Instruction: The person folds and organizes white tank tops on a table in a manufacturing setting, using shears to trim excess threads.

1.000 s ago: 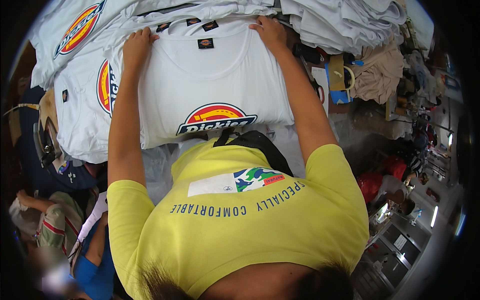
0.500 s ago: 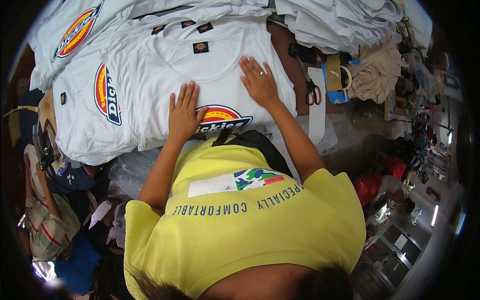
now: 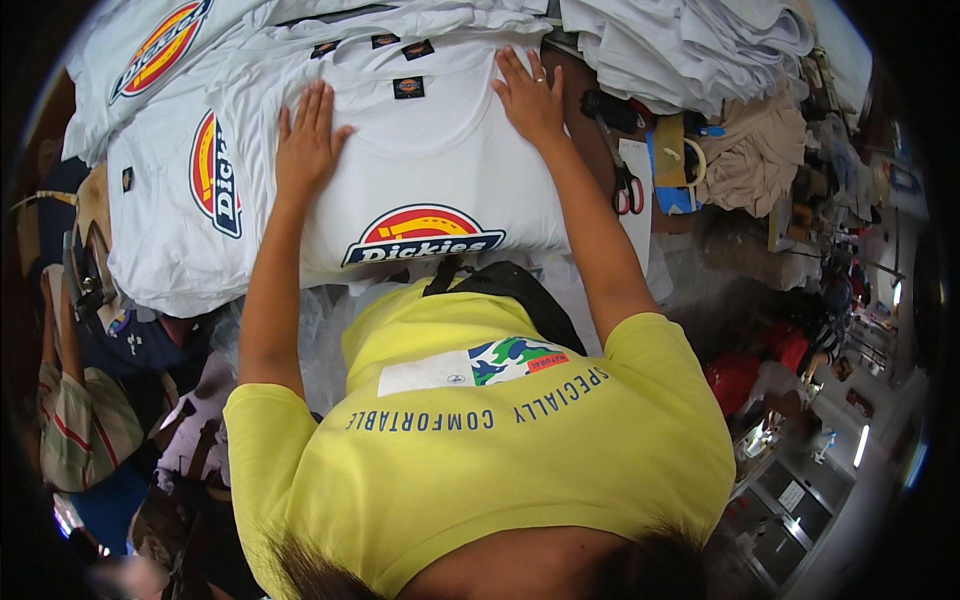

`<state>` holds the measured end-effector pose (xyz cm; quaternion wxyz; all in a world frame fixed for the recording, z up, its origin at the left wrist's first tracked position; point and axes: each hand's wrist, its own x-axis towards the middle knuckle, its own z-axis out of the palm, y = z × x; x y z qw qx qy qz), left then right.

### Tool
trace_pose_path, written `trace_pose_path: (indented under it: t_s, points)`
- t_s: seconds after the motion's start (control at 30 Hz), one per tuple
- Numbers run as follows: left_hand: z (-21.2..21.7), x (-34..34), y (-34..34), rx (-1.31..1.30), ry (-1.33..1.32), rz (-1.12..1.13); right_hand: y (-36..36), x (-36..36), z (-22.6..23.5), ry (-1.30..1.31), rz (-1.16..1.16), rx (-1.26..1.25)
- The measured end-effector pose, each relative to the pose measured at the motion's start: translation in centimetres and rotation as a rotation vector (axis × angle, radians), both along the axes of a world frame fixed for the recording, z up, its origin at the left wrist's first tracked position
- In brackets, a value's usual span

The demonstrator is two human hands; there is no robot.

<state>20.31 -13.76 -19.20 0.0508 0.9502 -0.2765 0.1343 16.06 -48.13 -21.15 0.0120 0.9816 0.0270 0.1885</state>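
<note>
On the surface ahead of me lies a white T-shirt (image 3: 440, 150), spread flat with a round red, yellow and blue emblem near its lower hem and a small dark label at the collar. I note the left hand (image 3: 308, 140) pressed palm-down on the shirt's left shoulder area, fingers (image 3: 318, 105) straight and slightly apart, gripping nothing. I note the right hand (image 3: 530, 95) likewise flat on the right shoulder area, fingers (image 3: 512, 65) spread, a ring visible on one of them, also holding nothing. The shirt sits on top of a stack of like white shirts (image 3: 180, 190) (several collars with dark labels show just beyond it, and a second emblem shows on the layer to the left). To the right of the stack I see scissors with red handles (image 3: 628, 190) lying near the right forearm, not touching it. Beyond them rests a heap of white folded cloth (image 3: 690, 45), with a beige cloth (image 3: 760, 155) beside it. My yellow shirt (image 3: 500, 450) fills the lower view.
</note>
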Motion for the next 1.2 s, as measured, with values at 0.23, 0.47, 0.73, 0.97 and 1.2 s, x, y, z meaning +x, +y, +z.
trace_pose_path:
  t_s: [0.23, 0.47, 0.73, 0.97, 1.2]
  points:
    - [0.8, 6.2, 1.4, -0.207, -0.064, -0.045, -1.0, 2.4, 0.5, 0.067, 0.010, 0.232]
    - [3.5, 9.5, 3.2, -0.561, 0.358, 0.014, -4.0, 5.4, 3.3, 0.241, 0.086, 0.827]
    - [12.2, 7.2, 4.4, -0.482, 0.303, -0.013, -3.7, 0.6, 14.8, 0.288, 0.186, 0.955]
    - [19.6, -4.9, 6.4, -0.496, -0.017, -0.136, -1.8, -11.3, 23.3, 0.226, 0.127, 0.856]
    - [27.6, -19.3, 7.9, -0.826, -0.070, -0.331, -4.0, -24.1, 32.8, 0.402, 1.123, 0.759]
